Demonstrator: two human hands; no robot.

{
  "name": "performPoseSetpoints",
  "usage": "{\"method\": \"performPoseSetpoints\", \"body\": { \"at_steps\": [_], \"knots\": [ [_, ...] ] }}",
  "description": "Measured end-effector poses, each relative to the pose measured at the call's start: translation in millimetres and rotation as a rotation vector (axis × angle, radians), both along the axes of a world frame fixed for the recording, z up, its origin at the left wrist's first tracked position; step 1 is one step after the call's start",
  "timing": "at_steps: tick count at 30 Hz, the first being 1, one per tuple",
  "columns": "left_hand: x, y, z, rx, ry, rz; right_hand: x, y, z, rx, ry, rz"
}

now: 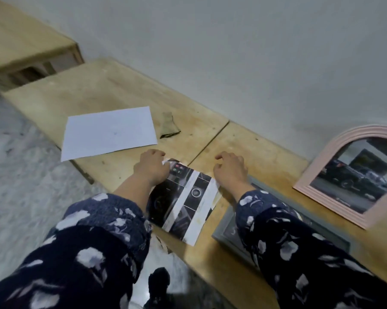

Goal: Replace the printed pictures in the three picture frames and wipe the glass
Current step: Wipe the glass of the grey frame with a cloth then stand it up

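Left hand [151,167]: fingers curled at the far left corner of the printed picture [183,201], pinching that corner, which lifts slightly off the surface [112,90]; the grip is closed on the paper's edge.
Right hand [230,169]: hovers just beyond the far right corner of the printed picture, fingers loosely curled, grasping nothing that can be seen; whether it touches the paper cannot be told.
Printed picture: a sheet with dark photo panels split by white bands, lying tilted near the front edge of the surface, between the two forearms, its near corner reaching over the edge.
Blank sheet [109,132]: white paper lying flat, further left on the surface, apart from the printed picture, one corner hanging past the front edge.
Cloth [169,126]: small greenish crumpled piece just beside the right edge of the blank sheet.
Pink frame [315,175]: arch-topped, ribbed border, lying at the right near the wall, showing a photo of a dark car.
Grey frame [226,230]: rectangular, lying flat under the right forearm, mostly hidden by the sleeve [284,239].
Sleeves: dark blue with pale flower print on both arms.
Wooden surface: light, stained, set against a pale wall [232,52].
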State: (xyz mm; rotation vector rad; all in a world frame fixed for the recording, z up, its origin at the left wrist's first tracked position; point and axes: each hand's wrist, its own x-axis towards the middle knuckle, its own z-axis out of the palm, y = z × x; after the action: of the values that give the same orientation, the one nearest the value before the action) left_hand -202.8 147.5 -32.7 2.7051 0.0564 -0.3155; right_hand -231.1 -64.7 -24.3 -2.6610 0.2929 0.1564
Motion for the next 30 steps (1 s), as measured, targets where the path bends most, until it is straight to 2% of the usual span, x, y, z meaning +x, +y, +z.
{"method": "performPoseSetpoints", "body": {
  "at_steps": [10,14,20,26,30],
  "knots": [
    [83,63,-21,0.17,0.066,-0.227,118,104,-31,0.18,-0.014,0.039],
    [101,76,-34,0.229,0.057,-0.319,151,130,-41,0.275,-0.044,-0.059],
    [112,82,-32,0.338,0.005,-0.383,186,149,-45,0.307,-0.037,-0.165],
    [115,82,-37,0.35,-0.023,-0.366,191,169,-54,0.526,0.078,-0.395],
    [112,81,-38,0.336,-0.022,-0.329,188,170,-47,0.659,0.119,-0.447]
  ]
}}
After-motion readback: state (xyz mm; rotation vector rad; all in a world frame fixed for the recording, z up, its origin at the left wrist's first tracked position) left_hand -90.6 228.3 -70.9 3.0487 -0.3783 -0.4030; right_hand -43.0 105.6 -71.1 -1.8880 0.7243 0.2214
